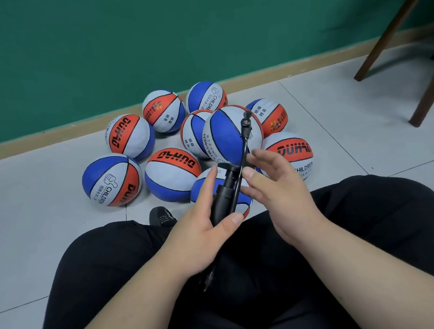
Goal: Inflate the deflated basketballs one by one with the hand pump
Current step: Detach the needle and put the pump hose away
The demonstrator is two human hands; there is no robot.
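Tiled floor (36, 226): ten basketballs (172, 173), one pump (224, 193).

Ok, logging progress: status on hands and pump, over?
Left hand grips pump. Right hand open beside hose. Hose end raised before top ball, connection unclear. No obstruction seen.

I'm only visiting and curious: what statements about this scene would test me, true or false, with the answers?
1. The left hand holds the black plastic hand pump. True.
2. The red, white and blue rubber basketballs lie on a wooden table. False: they lie on the grey tiled floor.
3. The right hand grips a basketball. False: it is open beside the thin black hose.
4. The green wall stands behind the balls. True.
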